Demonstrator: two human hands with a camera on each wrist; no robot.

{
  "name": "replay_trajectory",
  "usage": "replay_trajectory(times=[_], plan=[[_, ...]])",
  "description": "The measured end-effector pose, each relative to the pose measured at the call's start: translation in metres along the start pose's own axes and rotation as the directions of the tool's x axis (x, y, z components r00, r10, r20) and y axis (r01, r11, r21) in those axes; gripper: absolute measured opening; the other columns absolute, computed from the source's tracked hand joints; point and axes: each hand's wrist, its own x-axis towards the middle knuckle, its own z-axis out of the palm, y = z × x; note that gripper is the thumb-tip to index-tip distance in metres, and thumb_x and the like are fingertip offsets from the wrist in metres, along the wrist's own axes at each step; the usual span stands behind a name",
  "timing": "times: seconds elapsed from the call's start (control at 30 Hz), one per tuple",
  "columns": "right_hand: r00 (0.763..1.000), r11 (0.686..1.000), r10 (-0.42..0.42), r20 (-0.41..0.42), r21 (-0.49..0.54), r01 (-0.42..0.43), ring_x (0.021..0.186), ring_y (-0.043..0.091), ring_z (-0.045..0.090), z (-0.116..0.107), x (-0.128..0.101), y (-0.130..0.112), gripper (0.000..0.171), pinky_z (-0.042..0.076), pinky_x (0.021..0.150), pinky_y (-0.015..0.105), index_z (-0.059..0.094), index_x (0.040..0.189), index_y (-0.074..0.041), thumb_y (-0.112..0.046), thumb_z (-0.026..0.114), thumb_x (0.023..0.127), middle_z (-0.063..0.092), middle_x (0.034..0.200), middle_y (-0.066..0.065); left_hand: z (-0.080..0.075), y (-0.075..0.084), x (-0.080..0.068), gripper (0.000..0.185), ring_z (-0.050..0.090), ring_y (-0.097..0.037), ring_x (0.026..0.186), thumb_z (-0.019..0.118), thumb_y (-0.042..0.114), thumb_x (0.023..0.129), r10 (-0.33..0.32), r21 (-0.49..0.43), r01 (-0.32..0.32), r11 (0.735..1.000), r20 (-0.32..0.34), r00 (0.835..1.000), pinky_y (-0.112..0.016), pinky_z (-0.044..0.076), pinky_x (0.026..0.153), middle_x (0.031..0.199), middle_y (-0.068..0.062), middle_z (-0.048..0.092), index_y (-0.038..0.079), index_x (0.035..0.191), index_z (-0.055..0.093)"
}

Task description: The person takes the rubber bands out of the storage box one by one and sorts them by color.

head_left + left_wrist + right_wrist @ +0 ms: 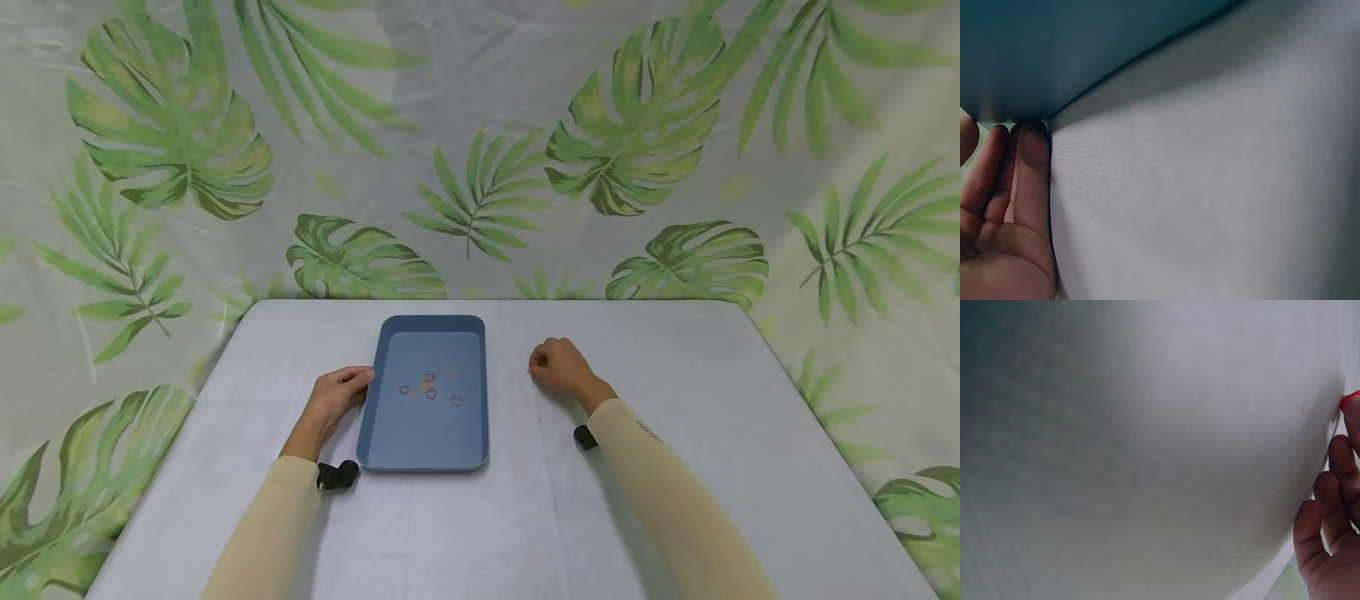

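A blue rectangular tray [427, 437] lies on the white-covered table, left of centre. Several small thin rubber bands [431, 394], purple-pink and orange, are scattered over its middle. At the tray's left side my left hand [337, 400] holds the rim, thumb on top; in the left wrist view its fingers [1032, 181] reach the tray's side from below. To the right of the tray, low over the cloth, my right hand [562, 368] pinches a small red band [1349, 400], mostly hidden by the fingertips. The other fingers [1329, 500] of that hand are loosely bent.
The table's white cloth [712, 417] surrounds the tray. Behind the table hangs a leaf-patterned curtain [480, 200]. Dark wrist cameras [339, 476] sit at both sleeve cuffs, the left one close to the tray's near left corner.
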Motion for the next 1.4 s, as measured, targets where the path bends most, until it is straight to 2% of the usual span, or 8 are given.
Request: replay_trajectory(times=[0.23, 0.33, 0.43, 0.63, 0.9, 1.1, 1.3, 1.4], plan=[[0.997, 0.997, 0.039, 0.059, 0.061, -0.043, 0.086, 0.023, 0.057, -0.006, 0.002, -0.002, 0.009, 0.048, 0.082, 0.038, 0.072, 0.086, -0.008, -0.011, 0.064, 0.089, 0.068, 0.091, 0.009, 0.000, -0.001, 0.000, 0.045, 0.057, -0.019, 0.126, 0.060, 0.025, 0.100, 0.004, 0.000, -0.004, 1.000, 0.003, 1.000, -0.025, 0.054, 0.100, 0.145, -0.020, 0.053, 0.000, 0.137, 0.057], [0.990, 0.988, 0.084, 0.111, 0.123, -0.097, 0.084, 0.021, 0.058, -0.014, 0.005, -0.008, 0.012, 0.049, 0.078, 0.034, 0.070, 0.092, -0.007, -0.012, 0.059, 0.093, 0.068, 0.094, 0.010, -0.001, -0.001, 0.000, 0.047, 0.056, -0.020, 0.128, 0.060, 0.026, 0.100, 0.010, 0.001, -0.010, 1.000, 0.011, 1.000, -0.024, 0.054, 0.100, 0.146, -0.021, 0.052, -0.001, 0.138, 0.056], [0.988, 0.981, 0.086, 0.131, 0.161, -0.106, 0.081, 0.020, 0.058, -0.023, 0.011, -0.021, 0.017, 0.050, 0.075, 0.033, 0.069, 0.098, -0.004, -0.013, 0.055, 0.096, 0.068, 0.097, 0.011, -0.001, -0.001, 0.000, 0.046, 0.056, -0.021, 0.129, 0.060, 0.026, 0.100, 0.010, -0.001, -0.010, 1.000, 0.011, 1.000, -0.023, 0.053, 0.099, 0.146, -0.020, 0.052, 0.000, 0.138, 0.056], [0.992, 0.978, -0.002, 0.126, 0.207, -0.025, 0.076, 0.019, 0.059, -0.027, 0.021, -0.048, 0.018, 0.051, 0.072, 0.032, 0.068, 0.100, -0.004, -0.015, 0.055, 0.097, 0.067, 0.098, 0.011, -0.001, 0.000, 0.000, 0.046, 0.056, -0.021, 0.129, 0.059, 0.025, 0.101, 0.021, 0.001, -0.021, 1.000, 0.007, 1.000, -0.023, 0.053, 0.100, 0.146, -0.021, 0.052, -0.001, 0.139, 0.055], [0.988, 0.967, -0.139, 0.063, 0.223, 0.122, 0.094, 0.025, 0.062, -0.019, 0.024, -0.080, 0.014, 0.053, 0.086, 0.040, 0.069, 0.099, -0.002, -0.010, 0.059, 0.096, 0.069, 0.101, 0.012, 0.000, -0.003, -0.001, 0.047, 0.051, -0.027, 0.136, 0.059, 0.026, 0.101, 0.019, -0.010, -0.019, 1.000, 0.006, 1.000, -0.030, 0.050, 0.107, 0.147, -0.021, 0.051, -0.001, 0.139, 0.055], [0.972, 0.957, -0.229, 0.053, 0.193, 0.215, 0.097, 0.025, 0.064, -0.015, 0.025, -0.100, 0.012, 0.055, 0.089, 0.039, 0.071, 0.098, -0.004, -0.008, 0.061, 0.094, 0.070, 0.101, 0.012, -0.001, -0.005, -0.001, 0.048, 0.050, -0.029, 0.137, 0.059, 0.026, 0.101, 0.021, -0.014, -0.021, 1.000, 0.007, 1.000, -0.032, 0.049, 0.109, 0.147, -0.021, 0.050, -0.002, 0.139, 0.054], [0.953, 0.950, -0.283, 0.107, 0.171, 0.262, 0.098, 0.023, 0.064, -0.007, 0.025, -0.109, 0.010, 0.055, 0.091, 0.037, 0.071, 0.100, -0.005, -0.007, 0.064, 0.093, 0.070, 0.101, 0.009, 0.001, -0.002, -0.001, 0.047, 0.050, -0.029, 0.137, 0.059, 0.026, 0.101, 0.016, -0.021, -0.016, 1.000, 0.008, 1.000, -0.035, 0.047, 0.111, 0.148, -0.021, 0.050, -0.002, 0.139, 0.055], [0.938, 0.945, -0.319, 0.138, 0.117, 0.304, 0.097, 0.021, 0.063, 0.000, 0.025, -0.112, 0.010, 0.055, 0.089, 0.036, 0.072, 0.099, -0.007, -0.009, 0.065, 0.093, 0.069, 0.100, 0.007, 0.001, -0.001, -0.001, 0.047, 0.050, -0.028, 0.138, 0.060, 0.026, 0.101, 0.001, -0.026, -0.001, 1.000, -0.004, 1.000, -0.036, 0.046, 0.112, 0.148, -0.020, 0.051, -0.001, 0.139, 0.055]])
